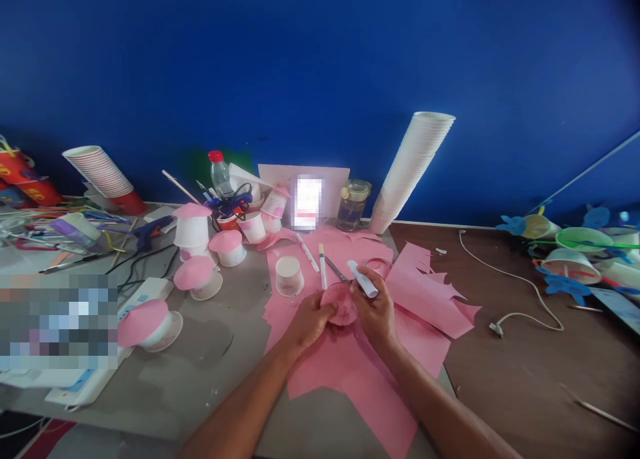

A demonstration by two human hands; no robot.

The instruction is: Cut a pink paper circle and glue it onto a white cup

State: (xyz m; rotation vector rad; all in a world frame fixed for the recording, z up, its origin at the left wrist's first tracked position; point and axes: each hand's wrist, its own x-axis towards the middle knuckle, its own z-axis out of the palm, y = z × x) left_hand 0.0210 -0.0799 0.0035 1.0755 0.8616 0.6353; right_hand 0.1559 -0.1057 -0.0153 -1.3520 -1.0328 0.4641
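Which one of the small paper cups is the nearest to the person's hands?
The plain white paper cup just beyond the left hand, standing on the pink paper; the pink-topped cups stand farther left, on the grey table.

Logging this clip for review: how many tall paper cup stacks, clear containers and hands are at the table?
Tall paper cup stacks: 2 (a striped one, a white one)
Clear containers: 2 (a red-capped plastic bottle, a glass jar)
Hands: 2 (left hand, right hand)
Total: 6

Head-worn view, facing forward and down
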